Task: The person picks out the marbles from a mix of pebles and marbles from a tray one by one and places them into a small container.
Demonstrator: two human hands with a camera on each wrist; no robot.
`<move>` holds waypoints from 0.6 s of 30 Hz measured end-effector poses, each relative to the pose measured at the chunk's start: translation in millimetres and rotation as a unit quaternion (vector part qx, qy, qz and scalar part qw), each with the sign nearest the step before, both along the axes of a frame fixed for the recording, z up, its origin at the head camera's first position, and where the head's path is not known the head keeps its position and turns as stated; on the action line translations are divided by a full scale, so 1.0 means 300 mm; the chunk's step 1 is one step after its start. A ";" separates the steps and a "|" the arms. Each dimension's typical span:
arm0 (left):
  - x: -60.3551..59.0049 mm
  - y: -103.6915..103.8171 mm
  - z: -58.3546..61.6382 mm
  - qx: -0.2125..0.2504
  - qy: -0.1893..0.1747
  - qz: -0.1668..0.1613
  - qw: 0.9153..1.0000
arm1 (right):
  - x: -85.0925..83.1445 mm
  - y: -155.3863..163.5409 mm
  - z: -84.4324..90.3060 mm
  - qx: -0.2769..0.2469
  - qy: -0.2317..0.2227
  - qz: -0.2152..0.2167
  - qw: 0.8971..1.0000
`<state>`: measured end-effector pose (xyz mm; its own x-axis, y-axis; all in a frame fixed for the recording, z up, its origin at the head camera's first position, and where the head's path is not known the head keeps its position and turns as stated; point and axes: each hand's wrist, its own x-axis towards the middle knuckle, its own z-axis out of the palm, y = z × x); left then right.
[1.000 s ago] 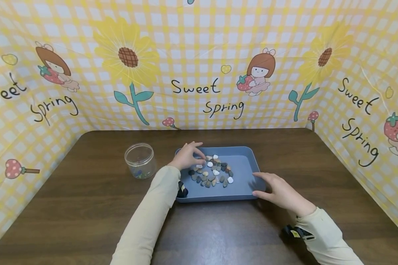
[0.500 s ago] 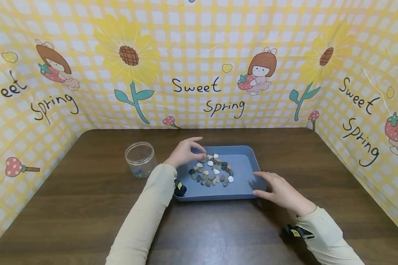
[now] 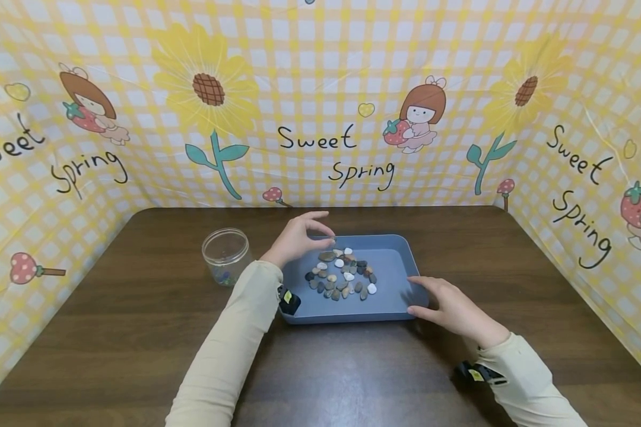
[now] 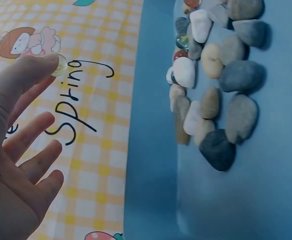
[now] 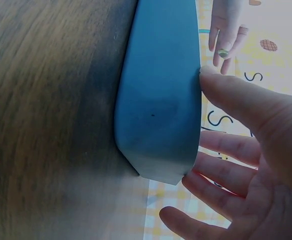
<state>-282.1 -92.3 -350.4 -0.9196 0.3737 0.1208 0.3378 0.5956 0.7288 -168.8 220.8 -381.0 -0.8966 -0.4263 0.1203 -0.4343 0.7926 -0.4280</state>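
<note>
Between thumb and index finger, my left hand (image 3: 294, 238) pinches a clear, yellowish glass marble (image 4: 60, 65), raised over the back left of the blue tray (image 3: 395, 296). Its other fingers are spread. In the tray lies a cluster of pebbles (image 4: 241, 76), white, grey, tan and dark, with a few glass marbles (image 4: 182, 41) among them. My right hand (image 3: 454, 308) rests at the tray's right side, thumb and fingertips at the rim and the fingers loosely extended. The right wrist view shows the tray's outer wall (image 5: 156, 115) beside that hand.
A clear round jar (image 3: 226, 258) without a lid stands left of the tray, with small coloured pieces at its bottom. Everything is on a dark wooden table (image 3: 139, 332). A yellow checked cloth (image 3: 310, 89) hangs behind and at both sides.
My left hand has come up and back from the pebbles, uncovering those at the cluster's far left, and now holds the marble above them. The right hand has stayed at the tray's rim.
</note>
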 end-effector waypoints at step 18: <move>0.022 -0.022 0.067 0.012 0.041 0.015 0.999 | -0.003 -0.001 -0.007 0.003 0.001 -0.003 1.000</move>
